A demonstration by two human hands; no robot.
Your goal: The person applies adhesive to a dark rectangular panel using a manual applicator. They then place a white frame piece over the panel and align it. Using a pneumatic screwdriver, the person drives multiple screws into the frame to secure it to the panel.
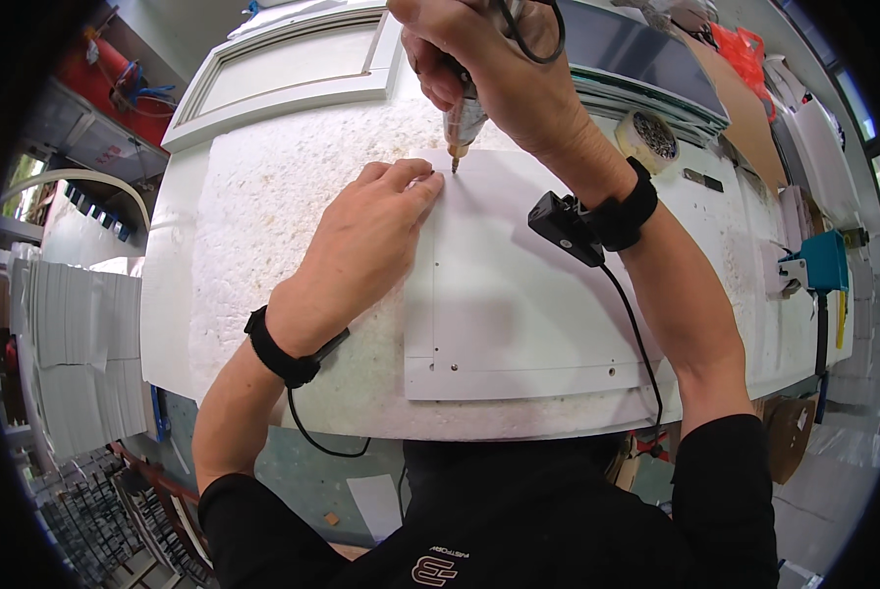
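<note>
My right hand point(509, 74) is wrapped round an electric screwdriver point(464, 123) with a cord looped over the hand. The tool points down, and its bit tip meets or nearly meets a white panel point(528, 285) near the far left corner. My left hand point(373, 221) rests at the panel's left edge, its fingers extended beside the bit. A small dark spot shows by its fingertips; whether it is a hole or a screw I cannot tell. Several small holes dot the panel's left and near edges. Each wrist wears a black strap with a small device.
The panel lies on a worn white foam board point(253, 236). Beyond are a white framed door point(190, 123), a stack of dark glossy sheets point(646, 59) and a round tub of screws point(646, 137). A teal tool point(825, 263) sits at the right edge; stacked white boards point(82, 324) stand left.
</note>
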